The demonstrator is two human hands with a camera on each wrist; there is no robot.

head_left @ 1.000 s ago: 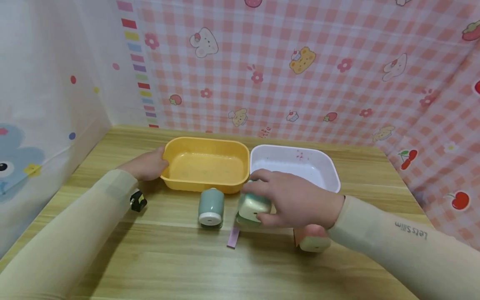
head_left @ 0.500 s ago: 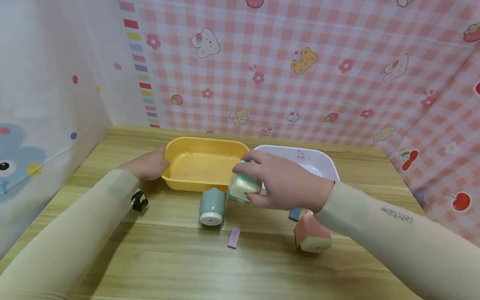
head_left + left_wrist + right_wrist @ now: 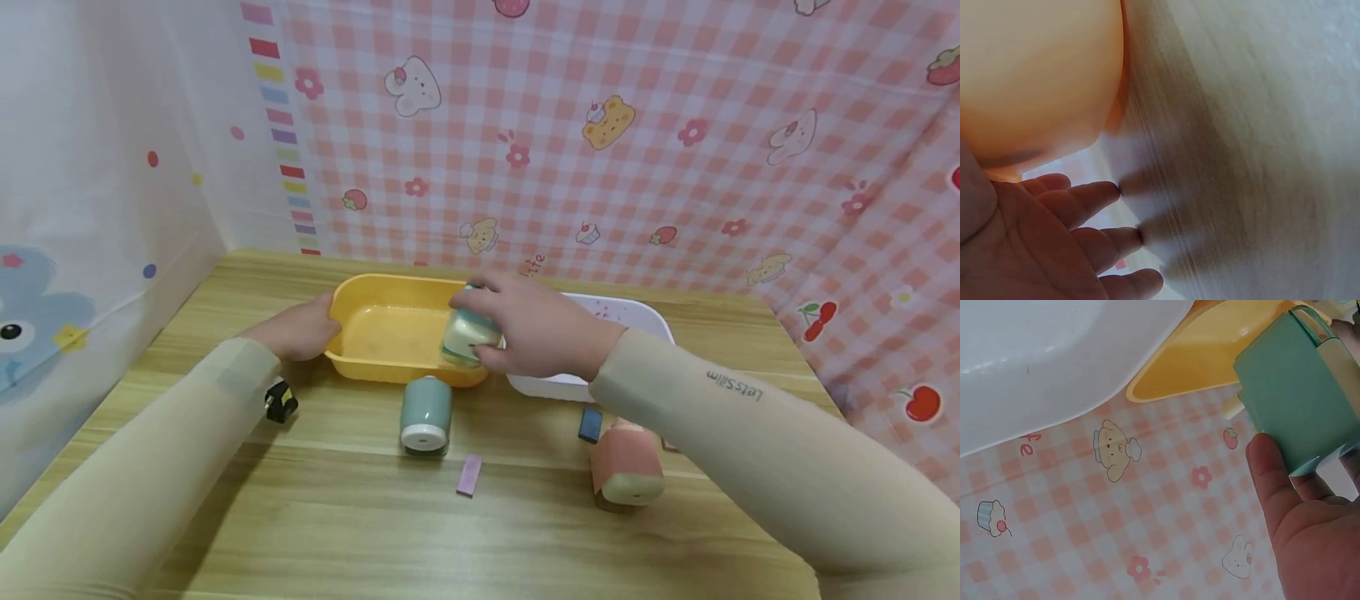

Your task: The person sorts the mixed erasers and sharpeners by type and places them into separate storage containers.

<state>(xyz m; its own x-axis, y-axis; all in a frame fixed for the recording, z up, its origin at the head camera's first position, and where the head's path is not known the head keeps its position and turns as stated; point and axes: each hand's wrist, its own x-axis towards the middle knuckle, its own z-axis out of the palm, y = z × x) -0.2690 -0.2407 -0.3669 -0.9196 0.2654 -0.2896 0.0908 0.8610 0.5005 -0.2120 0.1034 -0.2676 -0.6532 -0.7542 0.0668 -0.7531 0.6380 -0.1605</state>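
Head view: R hand (image 3: 534,323) is gripping green gadget (image 3: 468,337) over yellow tray (image 3: 390,329) at 3 o'clock, L hand (image 3: 302,328) is resting loose at 9; prob. loading, next needing lowering + release

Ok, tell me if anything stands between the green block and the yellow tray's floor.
Nothing visible does. The right hand holds the green block over the right end of the yellow tray, and the floor that shows is bare; the patch behind the block is hidden. The left hand is at the opposite end.
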